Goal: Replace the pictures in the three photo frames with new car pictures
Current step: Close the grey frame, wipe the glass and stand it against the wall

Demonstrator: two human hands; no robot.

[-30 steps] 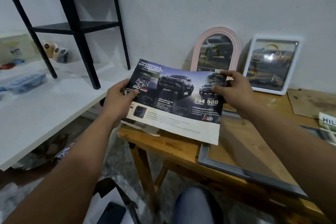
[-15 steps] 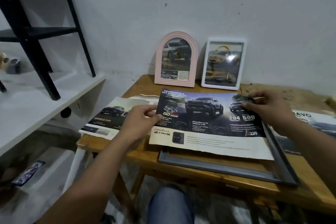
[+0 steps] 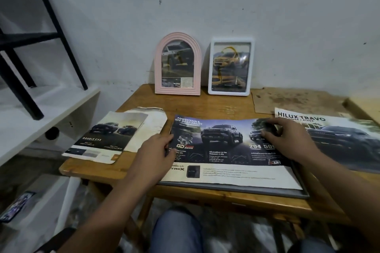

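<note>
Both forearms reach forward, left hand (image 3: 155,151) and right hand (image 3: 287,139) apparently pinching with curled fingers.

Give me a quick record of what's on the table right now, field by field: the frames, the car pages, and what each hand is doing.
standing frames: pink arched frame and white frame, upright against the wall, each with a car picture
flat frame: grey frame lying on the wooden table
page in work: powertrain page laid over the grey frame
left hand: pinching the page's left edge
right hand: fingers on the page's upper right part
other pages: double cab page at left, Hilux Travo page at right
</note>
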